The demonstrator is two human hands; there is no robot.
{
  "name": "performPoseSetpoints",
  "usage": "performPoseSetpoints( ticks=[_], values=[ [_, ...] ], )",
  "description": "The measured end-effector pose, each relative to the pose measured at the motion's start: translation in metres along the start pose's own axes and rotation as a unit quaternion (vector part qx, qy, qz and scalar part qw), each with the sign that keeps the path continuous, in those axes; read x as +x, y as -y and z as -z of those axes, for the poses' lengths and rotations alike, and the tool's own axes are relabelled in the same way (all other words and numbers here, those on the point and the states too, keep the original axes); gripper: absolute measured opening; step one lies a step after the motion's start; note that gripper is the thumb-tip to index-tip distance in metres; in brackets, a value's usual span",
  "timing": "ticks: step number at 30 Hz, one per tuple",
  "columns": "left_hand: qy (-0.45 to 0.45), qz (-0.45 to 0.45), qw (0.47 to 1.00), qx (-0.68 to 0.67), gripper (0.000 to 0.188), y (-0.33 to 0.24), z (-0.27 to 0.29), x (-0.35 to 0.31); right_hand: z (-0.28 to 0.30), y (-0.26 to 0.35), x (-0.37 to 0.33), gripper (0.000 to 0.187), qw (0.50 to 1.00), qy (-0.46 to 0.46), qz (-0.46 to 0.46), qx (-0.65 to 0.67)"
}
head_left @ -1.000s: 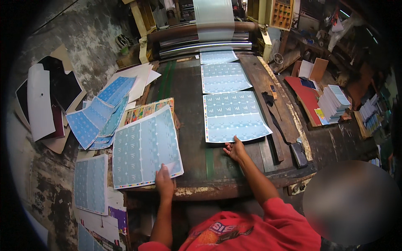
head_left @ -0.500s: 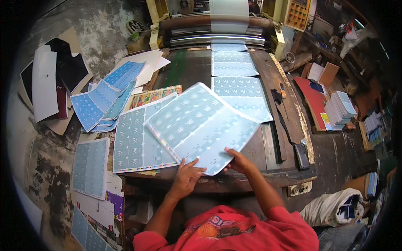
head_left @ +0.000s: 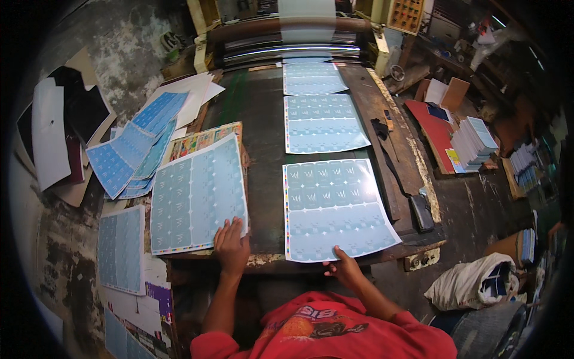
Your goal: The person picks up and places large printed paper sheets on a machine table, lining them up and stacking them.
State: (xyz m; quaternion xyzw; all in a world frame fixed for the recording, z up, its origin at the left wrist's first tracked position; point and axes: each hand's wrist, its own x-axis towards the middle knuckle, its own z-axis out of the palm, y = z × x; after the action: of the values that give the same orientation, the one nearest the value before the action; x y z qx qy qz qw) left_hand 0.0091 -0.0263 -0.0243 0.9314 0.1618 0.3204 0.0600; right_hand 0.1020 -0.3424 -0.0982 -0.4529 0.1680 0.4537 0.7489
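Note:
My left hand (head_left: pixel 231 244) lies with its fingers stretched out on the lower right corner of a stack of blue-grey printed sheets (head_left: pixel 200 191). My right hand (head_left: pixel 347 269) pinches the near edge of a single printed sheet (head_left: pixel 335 209), thumb on top and fingers below. That sheet rests on the dark machine table (head_left: pixel 257 179) and reaches over its front edge. Behind it, a glossy printed sheet (head_left: pixel 323 122) and another printed sheet (head_left: pixel 312 79) lie in line toward the rollers (head_left: pixel 293 51).
Bluer printed sheets (head_left: pixel 128 149) are fanned out at the left, with another sheet stack (head_left: pixel 121 248) nearer. A wooden bar (head_left: pixel 376 155) and a black pouch (head_left: pixel 421 212) lie along the table's right side. A white sack (head_left: pixel 472 284) sits at lower right.
The sheet both hands held up is now down on the left stack. My left hand has moved left onto it. My right hand now grips another sheet, which has slid nearer.

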Motion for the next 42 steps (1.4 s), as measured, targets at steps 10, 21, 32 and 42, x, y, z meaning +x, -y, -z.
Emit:
performPoseSetpoints(
  ticks=[10, 21, 32, 42],
  values=[
    [0.106, 0.000, 0.987, -0.124, 0.033, 0.008, 0.031, 0.002, 0.003, 0.056, 0.068, 0.052, 0.997, 0.007, 0.048, 0.067],
    [-0.027, 0.212, 0.916, -0.339, 0.032, -0.002, 0.029, -0.004, -0.036, 0.055, 0.080, 0.071, 0.979, -0.139, 0.131, 0.064],
    [0.233, -0.097, 0.926, -0.279, 0.049, -0.044, 0.053, -0.011, -0.027, 0.034, 0.010, 0.039, 0.995, 0.088, -0.024, -0.034],
    [0.247, -0.007, 0.969, -0.012, 0.079, 0.007, 0.034, 0.008, 0.023, -0.050, -0.069, 0.047, 0.998, -0.003, -0.061, 0.002]
  ],
)
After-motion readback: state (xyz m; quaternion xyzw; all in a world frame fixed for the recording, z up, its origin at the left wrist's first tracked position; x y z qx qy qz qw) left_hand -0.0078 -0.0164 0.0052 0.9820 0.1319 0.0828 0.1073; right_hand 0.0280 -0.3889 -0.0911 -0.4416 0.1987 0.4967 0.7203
